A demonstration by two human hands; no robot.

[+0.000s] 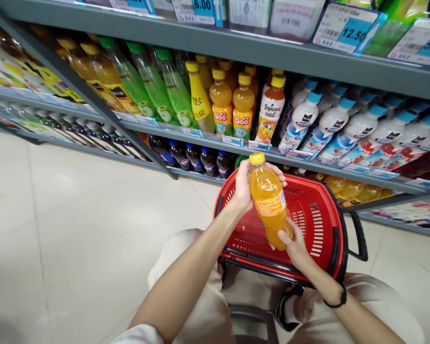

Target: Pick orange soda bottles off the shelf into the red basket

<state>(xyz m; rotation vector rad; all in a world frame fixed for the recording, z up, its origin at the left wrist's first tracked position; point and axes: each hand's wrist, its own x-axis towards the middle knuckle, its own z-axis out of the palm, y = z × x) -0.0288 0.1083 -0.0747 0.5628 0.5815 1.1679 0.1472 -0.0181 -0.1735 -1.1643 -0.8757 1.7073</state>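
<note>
An orange drink bottle (270, 203) with a yellow cap is held tilted over a red shopping basket (318, 200). My left hand (244, 184) grips its upper part from behind, and a few fingertips show past the far side of the neck. Near the base, my right hand (294, 241) is closed round the bottle with the thumb on its front. Slotted walls and the bare floor of the basket are visible around the bottle.
Shelves (208, 138) of drinks stand in front, including Qoo bottles (221, 102), green bottles (175, 88), white bottles with blue caps (304, 117) and dark cola bottles (194, 157) below. The basket's black handle (360, 236) juts right. Tiled floor (75, 229) extends left.
</note>
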